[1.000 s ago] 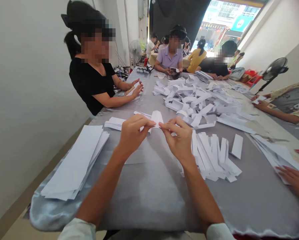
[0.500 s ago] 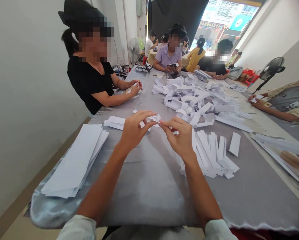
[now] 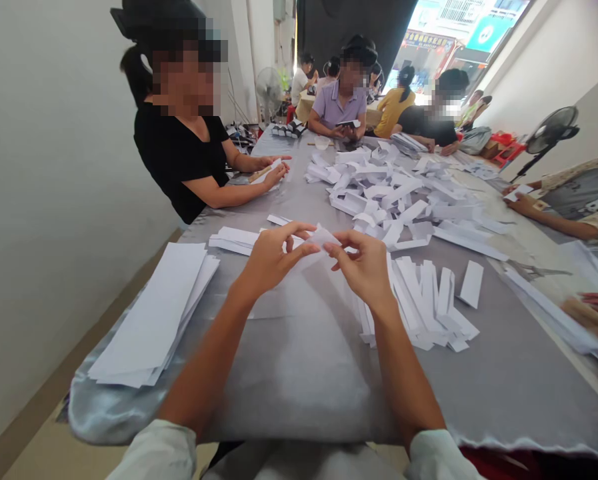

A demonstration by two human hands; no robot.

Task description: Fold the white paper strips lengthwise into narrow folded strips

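"Between the fingers (image 3: 355,237) of the right hand (image 3: 369,265), what is caught?"

"A small piece of white paper (image 3: 323,236), pinched by thumb and forefinger at its right side, held above the desk (image 3: 289,373)."

"And the left hand (image 3: 269,259)?"

"Its thumb and forefinger stand a little apart, their tips at the paper's other side; whether they grip it, I cannot tell."

"How would the paper handle?"

"Very light, I'd judge, and thin: easy to bend, crisp enough to take a crease, quick to crumple if squeezed hard. Best held lightly near the edges, thumb against forefinger."

"What lies around?"

"Just beyond the left hand, a few paper strips (image 3: 235,241); right of the right hand, a spread of folded strips (image 3: 429,293). Farther left, a stack of long sheets (image 3: 153,307); past both hands, a big heap of folded paper (image 3: 403,191). Those folds would probably dent under any weight."
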